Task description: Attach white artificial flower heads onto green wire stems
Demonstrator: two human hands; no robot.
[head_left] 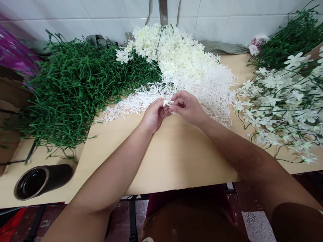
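Note:
My left hand [152, 116] is closed in a pinch on a small white artificial flower [166, 103]. My right hand [188, 107] meets it from the other side, thumb and fingers pinched on a thin white stamen piece [170, 104] at the flower. How far the two pieces fit together is too small to make out. Just beyond my hands spreads a heap of thin white stamens [214, 89]. White flower heads [176, 50] are piled behind it, against the wall side. To the left lies a big mound of green plastic stems [73, 80].
Finished-looking white flowers on green stems [280, 101] lie at the right, with more green stems [295, 37] behind. A dark cylindrical cup [42, 179] stands at the front left. The tabletop's [161, 161] front edge runs before my body. A tiled wall [111, 13] closes the back.

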